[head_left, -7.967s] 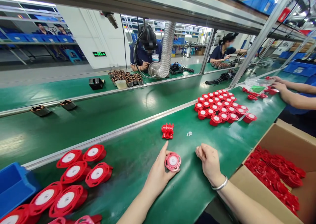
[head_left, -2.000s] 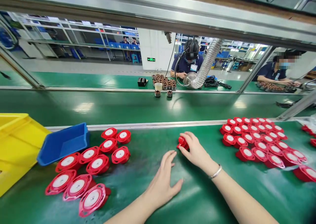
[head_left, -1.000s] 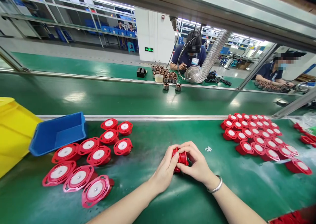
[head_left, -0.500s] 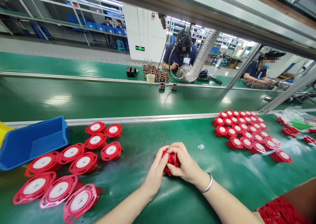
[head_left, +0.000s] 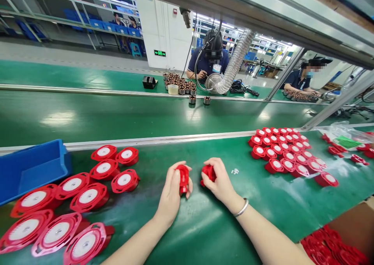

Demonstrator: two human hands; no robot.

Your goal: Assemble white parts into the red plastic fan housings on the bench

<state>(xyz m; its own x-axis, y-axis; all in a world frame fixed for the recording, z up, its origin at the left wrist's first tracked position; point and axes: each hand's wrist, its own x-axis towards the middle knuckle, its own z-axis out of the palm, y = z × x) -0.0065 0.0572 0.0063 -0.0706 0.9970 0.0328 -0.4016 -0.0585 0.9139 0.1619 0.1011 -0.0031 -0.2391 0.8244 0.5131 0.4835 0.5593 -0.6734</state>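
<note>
Over the green bench top (head_left: 175,226), my left hand (head_left: 171,189) is closed round a red plastic part (head_left: 184,178), its thumb lying along the near side. A short gap away, my right hand (head_left: 219,179) grips another red plastic part (head_left: 208,174), partly covered by the fingers. I cannot make out the inner sides of either part. A few small white pieces (head_left: 235,171) lie on the bench just right of my right hand. To the left of my left hand stand several red housings with white discs (head_left: 125,180).
A blue bin (head_left: 37,167) sits at the left. Many red housings with white discs (head_left: 288,156) stand in rows at the right. A cardboard box (head_left: 350,226) of red parts is at lower right. Across a green conveyor belt (head_left: 117,117), a co-worker (head_left: 210,58) sits behind copper-wound stators (head_left: 178,83).
My hands have moved apart, left hand leftward and right hand slightly right. The red parts held together between them are now separate, one in each hand. The view has shifted slightly.
</note>
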